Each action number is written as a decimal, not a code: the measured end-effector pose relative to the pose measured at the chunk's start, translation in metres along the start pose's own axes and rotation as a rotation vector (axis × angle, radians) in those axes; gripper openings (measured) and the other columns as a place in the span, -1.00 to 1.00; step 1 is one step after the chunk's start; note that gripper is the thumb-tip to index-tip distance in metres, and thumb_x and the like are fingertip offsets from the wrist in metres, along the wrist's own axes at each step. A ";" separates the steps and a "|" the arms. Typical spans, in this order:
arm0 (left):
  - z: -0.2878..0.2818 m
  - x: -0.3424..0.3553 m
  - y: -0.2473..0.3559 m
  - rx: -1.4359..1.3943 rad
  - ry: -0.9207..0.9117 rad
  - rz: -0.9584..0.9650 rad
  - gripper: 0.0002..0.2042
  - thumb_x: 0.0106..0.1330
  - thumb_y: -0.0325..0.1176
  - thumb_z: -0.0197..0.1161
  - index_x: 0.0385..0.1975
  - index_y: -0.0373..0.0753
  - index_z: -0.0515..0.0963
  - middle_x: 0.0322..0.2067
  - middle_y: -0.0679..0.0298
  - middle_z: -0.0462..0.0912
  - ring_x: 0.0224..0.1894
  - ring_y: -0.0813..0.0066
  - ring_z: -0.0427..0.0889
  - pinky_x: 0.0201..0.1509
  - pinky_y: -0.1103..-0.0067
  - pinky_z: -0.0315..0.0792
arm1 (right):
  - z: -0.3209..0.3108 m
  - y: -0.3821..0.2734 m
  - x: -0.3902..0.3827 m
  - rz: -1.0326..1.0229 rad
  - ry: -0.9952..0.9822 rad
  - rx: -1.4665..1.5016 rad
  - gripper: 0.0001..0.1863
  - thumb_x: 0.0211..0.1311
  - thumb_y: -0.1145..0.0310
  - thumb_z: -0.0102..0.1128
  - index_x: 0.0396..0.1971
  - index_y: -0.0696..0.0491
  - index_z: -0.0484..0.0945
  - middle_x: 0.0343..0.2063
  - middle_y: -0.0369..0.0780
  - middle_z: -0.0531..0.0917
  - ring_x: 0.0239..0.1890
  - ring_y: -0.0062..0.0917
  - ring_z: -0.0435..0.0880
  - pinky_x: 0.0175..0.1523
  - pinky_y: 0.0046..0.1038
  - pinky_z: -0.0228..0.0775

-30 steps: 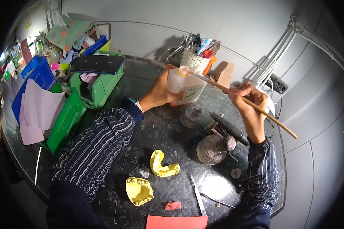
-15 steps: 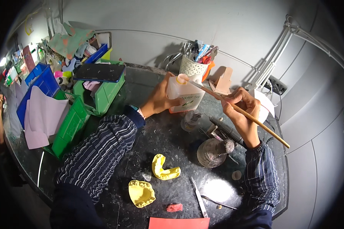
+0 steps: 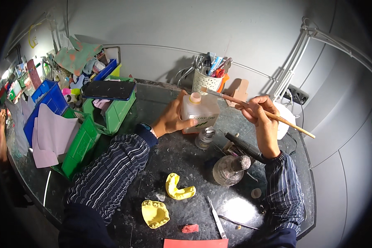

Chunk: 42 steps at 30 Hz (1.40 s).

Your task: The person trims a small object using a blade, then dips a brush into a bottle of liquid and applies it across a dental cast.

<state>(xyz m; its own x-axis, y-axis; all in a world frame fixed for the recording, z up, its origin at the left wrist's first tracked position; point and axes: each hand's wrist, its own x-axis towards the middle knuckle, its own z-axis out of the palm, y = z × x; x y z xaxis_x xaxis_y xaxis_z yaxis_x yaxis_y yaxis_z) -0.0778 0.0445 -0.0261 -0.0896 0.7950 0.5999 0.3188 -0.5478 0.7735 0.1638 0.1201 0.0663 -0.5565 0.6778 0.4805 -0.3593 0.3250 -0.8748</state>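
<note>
My left hand [image 3: 170, 118] is wrapped round a translucent square plastic bottle [image 3: 199, 110], whose neck is uncapped. Between the fingers of my right hand [image 3: 263, 120] lies a long wooden paintbrush [image 3: 229, 98]. Its tip points left, just above and to the right of the bottle's mouth, apart from it. Nearer to me rest two yellow dental casts: a horseshoe-shaped one [image 3: 179, 188] and a fuller arch [image 3: 155, 215]. A small pink lump [image 3: 190, 228] and a slim metal knife [image 3: 216, 218] lie beside them.
A small glass jar [image 3: 205, 138], a rounded dusty burner-like bottle [image 3: 229, 170] and a dark handpiece [image 3: 246, 146] stand right of centre. Green bins [image 3: 75, 144] are at left. A white tool cup [image 3: 203, 82] stands behind; a red sheet [image 3: 195, 243] lies at the front.
My right hand has lifted the paintbrush tip out of the bottle's mouth, up and slightly right. My left hand keeps its hold on the bottle. The whole view has shifted slightly.
</note>
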 end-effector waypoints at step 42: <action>-0.005 -0.002 -0.002 0.235 0.025 -0.034 -0.35 -0.15 -0.04 0.42 -0.16 -0.27 0.24 -0.32 0.09 0.53 -0.25 0.17 0.57 -0.19 0.44 0.41 | 0.011 -0.013 -0.012 -0.223 -0.129 -0.519 -0.86 0.11 0.55 0.19 -0.52 0.20 0.40 -0.57 -0.25 0.61 -0.54 -0.74 0.57 -0.48 -0.73 0.37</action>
<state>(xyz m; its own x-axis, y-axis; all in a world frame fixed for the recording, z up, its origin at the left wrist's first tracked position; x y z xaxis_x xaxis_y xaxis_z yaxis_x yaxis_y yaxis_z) -0.0827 0.0424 -0.0281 -0.1262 0.8035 0.5818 0.5260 -0.4431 0.7259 0.1672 0.1010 0.0731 -0.6082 0.4803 0.6320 -0.0818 0.7540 -0.6518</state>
